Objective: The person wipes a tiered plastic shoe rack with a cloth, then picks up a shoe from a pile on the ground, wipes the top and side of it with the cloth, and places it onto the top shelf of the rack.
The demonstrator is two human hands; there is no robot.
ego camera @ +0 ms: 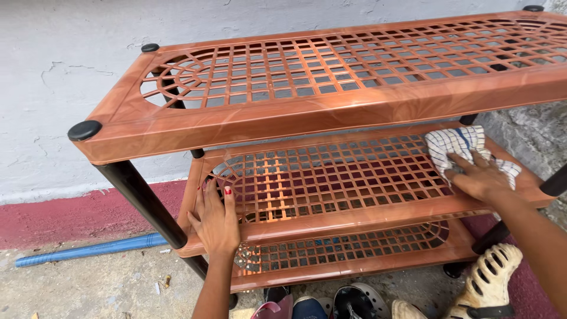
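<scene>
Wiping is being done on the middle shelf [331,177] of a brown plastic rack [177,127], against a pale wall [71,53]. A checked cloth [458,145] is pressed flat under the right hand [481,177], fingers spread over it (nothing is pinched), at the shelf's far right end. The left hand [215,221] is laid open, fingers together, on the shelf's front left corner, so the rack is steadied. For a clean pass, it is judged that the cloth should be kept flat and drawn along the grid toward the left hand, with steady pressure. Shoes [490,283] are seen below the right hand; a blue pipe [88,251] lies left of the left hand.
</scene>
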